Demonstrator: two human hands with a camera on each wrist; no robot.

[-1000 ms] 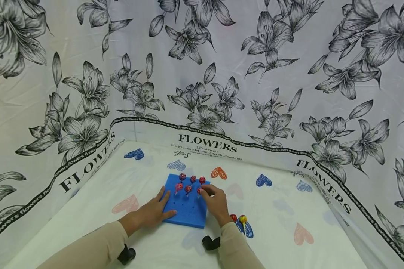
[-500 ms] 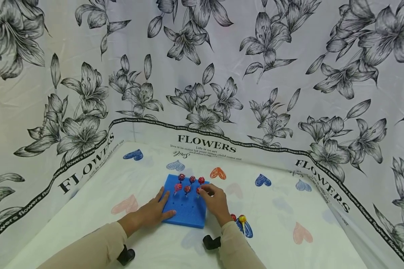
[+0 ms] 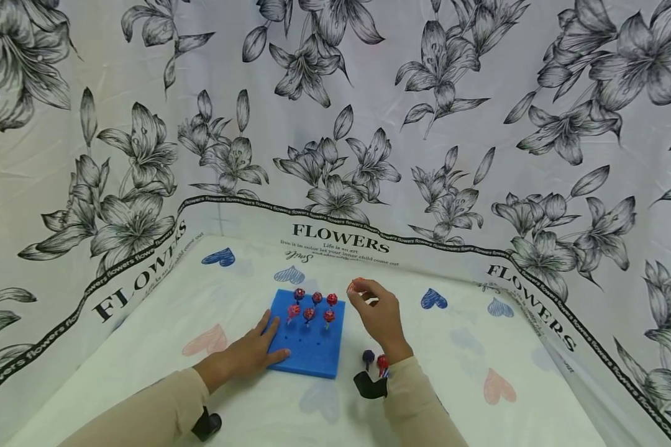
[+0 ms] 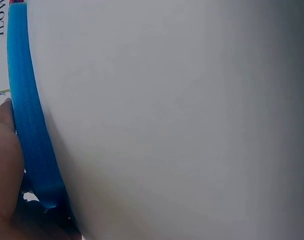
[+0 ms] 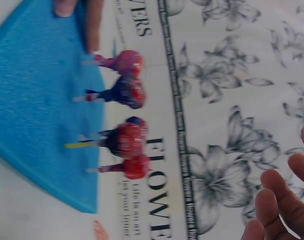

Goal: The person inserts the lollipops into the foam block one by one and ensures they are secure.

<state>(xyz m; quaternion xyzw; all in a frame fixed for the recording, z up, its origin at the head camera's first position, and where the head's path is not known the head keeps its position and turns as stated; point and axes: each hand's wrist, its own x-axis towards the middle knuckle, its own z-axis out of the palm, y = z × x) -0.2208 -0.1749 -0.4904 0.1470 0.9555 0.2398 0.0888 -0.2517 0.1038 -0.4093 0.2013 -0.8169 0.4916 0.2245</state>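
Note:
A blue foam block point(image 3: 304, 360) lies on the cloth, with wrapped lollipops standing in it in two rows of three. My left hand point(image 3: 248, 354) rests with spread fingers on the block's left side. Beyond the block's right edge, my right hand point(image 3: 380, 313) is raised in the air with loosely bent fingers. Its fingers point(image 5: 274, 200) hold nothing in the right wrist view. Nearest to it in the block is a red lollipop point(image 3: 328, 316) at the right end of the front row. In front of these rows, small holes show in the foam.
A dark lollipop point(image 3: 368, 357) and a red lollipop point(image 3: 383, 361) lie on the cloth point(image 3: 453, 397) by my right wrist, partly covered by the forearm. Black wrist-worn pieces point(image 3: 371, 386) show under the sleeves. A flower-print curtain point(image 3: 335, 124) hangs behind.
My right hand has let go of the lollipop at the front row's right end and moved up and to the right. That lollipop stays upright in the foam; the left hand keeps its place.

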